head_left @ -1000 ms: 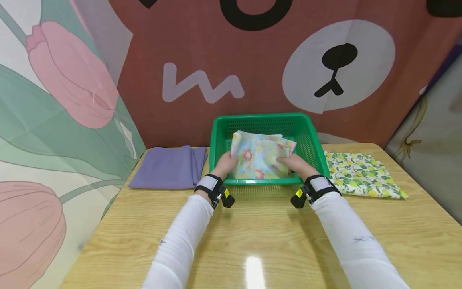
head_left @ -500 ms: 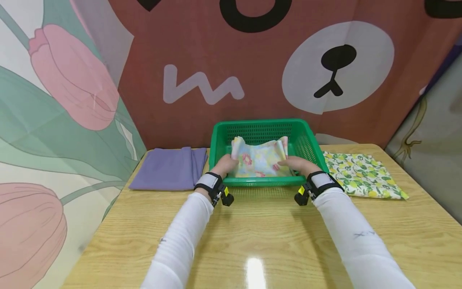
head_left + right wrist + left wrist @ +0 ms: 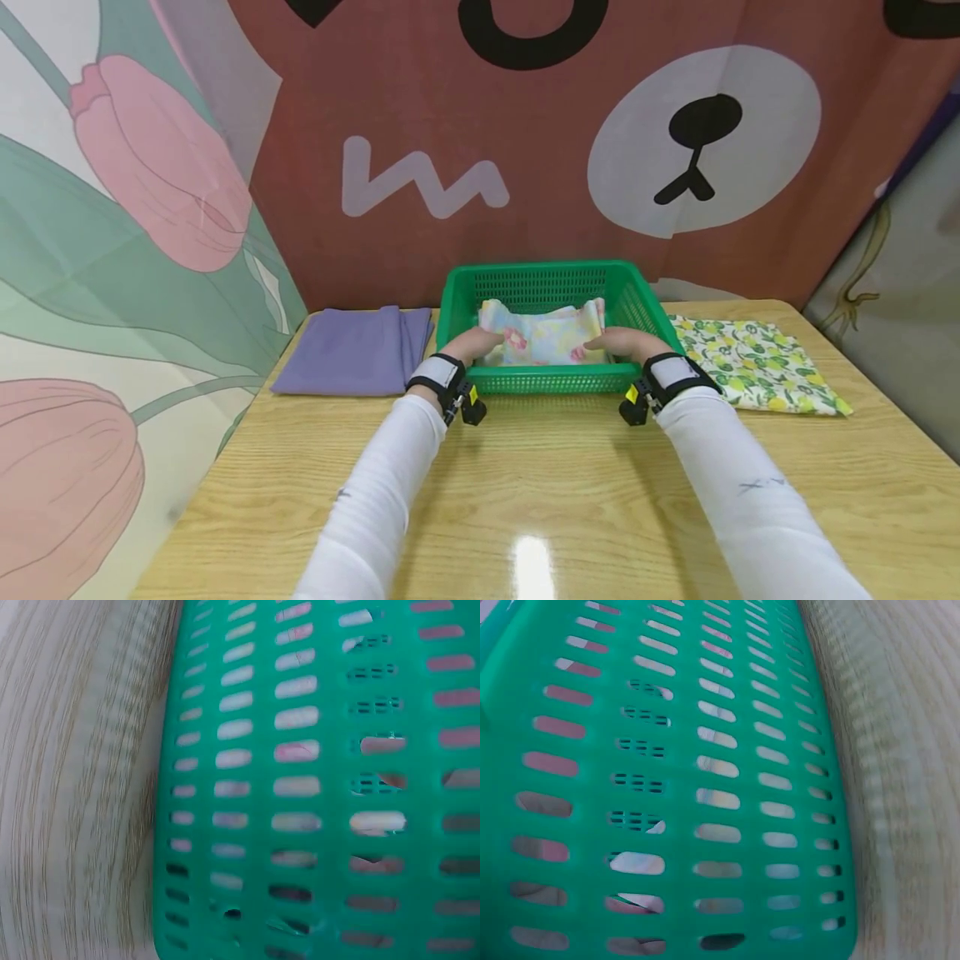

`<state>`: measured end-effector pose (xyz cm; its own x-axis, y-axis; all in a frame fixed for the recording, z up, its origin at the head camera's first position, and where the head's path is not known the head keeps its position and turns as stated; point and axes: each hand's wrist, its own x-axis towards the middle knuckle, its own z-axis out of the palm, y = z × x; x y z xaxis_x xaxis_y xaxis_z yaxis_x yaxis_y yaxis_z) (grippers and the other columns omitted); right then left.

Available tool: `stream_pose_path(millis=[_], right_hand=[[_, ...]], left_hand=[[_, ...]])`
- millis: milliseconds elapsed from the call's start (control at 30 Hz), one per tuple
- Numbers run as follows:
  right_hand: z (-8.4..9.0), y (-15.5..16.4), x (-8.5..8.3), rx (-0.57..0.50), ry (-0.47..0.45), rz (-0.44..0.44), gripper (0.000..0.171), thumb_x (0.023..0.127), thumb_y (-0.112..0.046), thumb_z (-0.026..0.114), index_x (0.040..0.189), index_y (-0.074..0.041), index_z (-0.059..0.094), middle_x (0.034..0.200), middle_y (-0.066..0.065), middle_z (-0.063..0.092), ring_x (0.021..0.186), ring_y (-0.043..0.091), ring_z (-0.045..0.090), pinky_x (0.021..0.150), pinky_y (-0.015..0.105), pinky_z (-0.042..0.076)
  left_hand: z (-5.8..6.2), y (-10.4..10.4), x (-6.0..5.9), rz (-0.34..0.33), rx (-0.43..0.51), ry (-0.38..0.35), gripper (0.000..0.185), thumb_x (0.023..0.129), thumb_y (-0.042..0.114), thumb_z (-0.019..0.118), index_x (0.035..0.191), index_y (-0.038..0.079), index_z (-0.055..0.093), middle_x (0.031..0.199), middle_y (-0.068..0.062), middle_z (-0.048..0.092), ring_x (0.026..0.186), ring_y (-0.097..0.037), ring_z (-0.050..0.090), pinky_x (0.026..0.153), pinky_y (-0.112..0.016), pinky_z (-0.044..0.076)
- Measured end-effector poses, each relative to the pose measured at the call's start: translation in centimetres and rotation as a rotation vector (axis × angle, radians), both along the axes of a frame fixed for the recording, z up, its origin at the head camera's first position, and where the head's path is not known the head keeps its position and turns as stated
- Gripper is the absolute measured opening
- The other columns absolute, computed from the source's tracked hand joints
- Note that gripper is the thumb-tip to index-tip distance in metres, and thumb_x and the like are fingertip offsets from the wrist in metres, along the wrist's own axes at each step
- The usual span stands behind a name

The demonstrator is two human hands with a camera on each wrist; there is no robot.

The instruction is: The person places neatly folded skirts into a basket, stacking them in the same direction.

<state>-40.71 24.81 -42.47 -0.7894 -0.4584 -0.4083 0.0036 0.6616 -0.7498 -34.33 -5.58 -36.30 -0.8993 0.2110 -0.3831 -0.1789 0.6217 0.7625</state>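
Hiding fingertips: floral cloth (image 3: 543, 337), basket (image 3: 551, 382).

My 2 arms reach forward in white sleeves; my left hand (image 3: 472, 343) and right hand (image 3: 626, 342) curl inward, knuckles up.

The person is wearing long white sleeves (image 3: 378, 492), each wrist carrying a black-and-white strap (image 3: 437, 377) with a small black, yellow-marked camera unit (image 3: 471, 405).
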Motion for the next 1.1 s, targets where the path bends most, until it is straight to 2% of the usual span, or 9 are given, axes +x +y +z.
stream_pose_path(millis=[200, 400, 433, 533, 633, 667, 833, 967, 1100], right_hand=[[6.1, -2.5, 6.4, 0.192, 0.040, -0.060, 0.068, 0.101, -0.033, 0.036, 0.144, 0.016, 0.015, 0.150, 0.035, 0.011, 0.139, 0.049, 0.012, 0.112, 0.055, 0.020], [6.2, -2.4, 6.6, 0.213, 0.057, -0.082, 0.065, 0.101, -0.029, 0.036, 0.143, 0.017, 0.016, 0.149, 0.038, 0.011, 0.138, 0.051, 0.013, 0.112, 0.056, 0.020], [6.0, -2.4, 6.4, 0.224, 0.072, -0.090, 0.060, 0.101, -0.027, 0.037, 0.139, 0.018, 0.026, 0.141, 0.041, 0.026, 0.131, 0.051, 0.029, 0.110, 0.055, 0.027], [6.1, -2.6, 6.9, 0.240, 0.127, -0.114, 0.058, 0.101, -0.025, 0.038, 0.137, 0.019, 0.027, 0.134, 0.040, 0.034, 0.117, 0.047, 0.042, 0.101, 0.052, 0.036], [6.4, -2.8, 7.4, 0.260, 0.185, -0.147, 0.056, 0.100, -0.024, 0.038, 0.138, 0.016, 0.029, 0.131, 0.037, 0.039, 0.110, 0.045, 0.046, 0.095, 0.051, 0.042], [6.5, -2.9, 7.6, 0.268, 0.211, -0.145, 0.059, 0.101, -0.024, 0.037, 0.142, 0.016, 0.023, 0.141, 0.036, 0.030, 0.123, 0.047, 0.039, 0.099, 0.053, 0.039], [7.3, -2.8, 8.3, 0.323, 0.388, -0.145, 0.051, 0.100, -0.025, 0.038, 0.133, 0.013, 0.043, 0.134, 0.034, 0.044, 0.124, 0.048, 0.041, 0.099, 0.056, 0.039], [7.5, -2.5, 9.2, 0.323, 0.521, -0.202, 0.047, 0.100, -0.026, 0.039, 0.130, 0.009, 0.049, 0.129, 0.031, 0.051, 0.116, 0.045, 0.050, 0.094, 0.055, 0.043], [7.3, -2.2, 10.9, 0.303, 0.704, -0.251, 0.042, 0.100, -0.027, 0.041, 0.124, 0.004, 0.056, 0.119, 0.027, 0.060, 0.096, 0.038, 0.061, 0.076, 0.048, 0.049]], left_hand=[[0.4, -0.1, 0.2, -0.044, -0.057, -0.027, 0.071, 0.100, 0.035, 0.041, 0.151, -0.001, 0.008, 0.157, -0.019, 0.010, 0.142, -0.034, 0.022, 0.115, -0.042, 0.025], [0.6, 0.0, 0.4, -0.075, -0.059, -0.046, 0.064, 0.101, 0.030, 0.039, 0.150, -0.001, 0.012, 0.154, -0.020, 0.023, 0.140, -0.035, 0.026, 0.114, -0.043, 0.026], [0.5, 0.1, 0.4, -0.099, -0.036, -0.014, 0.062, 0.101, 0.030, 0.039, 0.150, -0.001, 0.016, 0.153, -0.020, 0.024, 0.140, -0.034, 0.026, 0.114, -0.043, 0.026], [0.3, 0.2, 0.5, -0.139, 0.008, 0.122, 0.055, 0.101, 0.028, 0.040, 0.144, -0.004, 0.031, 0.149, -0.020, 0.032, 0.135, -0.030, 0.035, 0.110, -0.039, 0.031], [0.3, 0.1, 0.7, -0.129, -0.006, 0.265, 0.050, 0.101, 0.027, 0.041, 0.138, -0.006, 0.040, 0.141, -0.023, 0.041, 0.119, -0.029, 0.046, 0.100, -0.037, 0.039], [0.3, 0.1, 0.9, -0.096, -0.041, 0.288, 0.051, 0.100, 0.027, 0.041, 0.139, -0.006, 0.039, 0.141, -0.023, 0.041, 0.119, -0.030, 0.047, 0.099, -0.038, 0.039], [1.1, 0.1, 1.6, 0.014, -0.132, 0.388, 0.057, 0.099, 0.028, 0.040, 0.145, -0.005, 0.030, 0.148, -0.021, 0.037, 0.129, -0.032, 0.044, 0.105, -0.042, 0.037], [1.8, 0.2, 2.5, 0.028, -0.188, 0.539, 0.050, 0.099, 0.028, 0.040, 0.140, -0.001, 0.042, 0.139, -0.018, 0.049, 0.121, -0.030, 0.051, 0.100, -0.042, 0.042], [1.9, 0.1, 4.1, 0.006, -0.226, 0.726, 0.044, 0.099, 0.027, 0.043, 0.134, 0.002, 0.050, 0.132, -0.017, 0.054, 0.117, -0.030, 0.055, 0.096, -0.043, 0.046]])
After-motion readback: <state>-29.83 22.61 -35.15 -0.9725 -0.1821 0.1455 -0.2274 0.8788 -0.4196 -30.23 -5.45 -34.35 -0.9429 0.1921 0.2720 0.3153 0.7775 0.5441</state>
